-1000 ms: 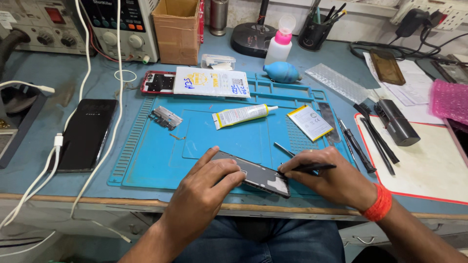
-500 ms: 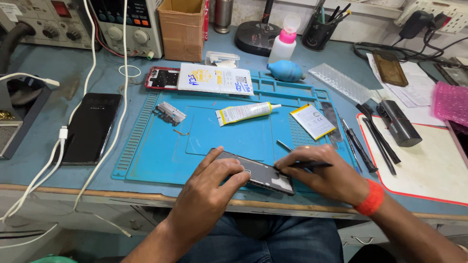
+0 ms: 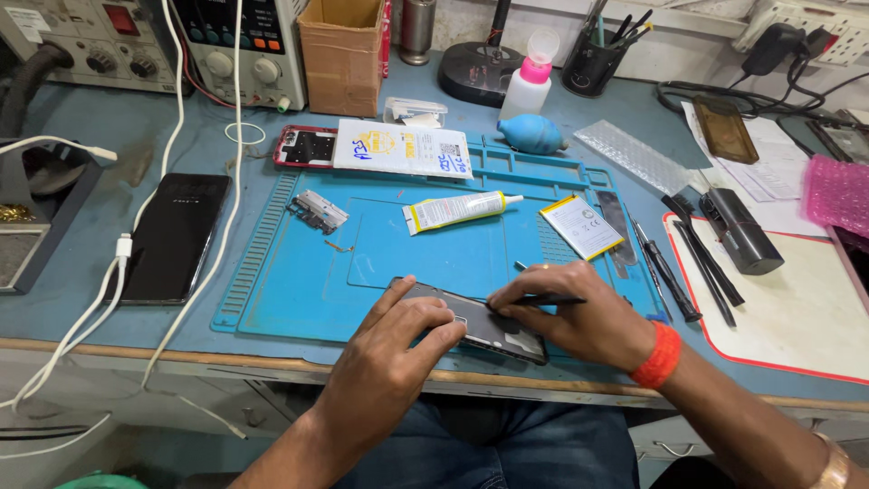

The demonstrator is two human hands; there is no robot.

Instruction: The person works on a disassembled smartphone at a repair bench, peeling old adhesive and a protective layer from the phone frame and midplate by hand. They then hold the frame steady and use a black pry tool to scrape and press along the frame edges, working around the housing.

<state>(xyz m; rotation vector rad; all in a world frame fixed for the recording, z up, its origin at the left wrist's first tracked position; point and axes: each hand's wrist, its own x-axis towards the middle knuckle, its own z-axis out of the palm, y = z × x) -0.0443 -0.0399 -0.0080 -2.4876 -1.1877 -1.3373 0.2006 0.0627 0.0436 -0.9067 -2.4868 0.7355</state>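
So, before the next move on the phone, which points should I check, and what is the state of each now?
1. Left hand steadies the dark phone: ok.
2. Right hand holds the thin black tool against the phone: ok.
3. Phone lies fully on the blue work mat: not ok, it sits at the front edge.
4. Glue tube capped: cannot tell.
5. Tool tip seated in the seam: cannot tell, fingers hide it.

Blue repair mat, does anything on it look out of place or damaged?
Nothing looks spilled or broken. A small bent metal bit lies loose beside the grey bracket. The left hand steadies the dark phone while the right hand works it with a thin black tool.
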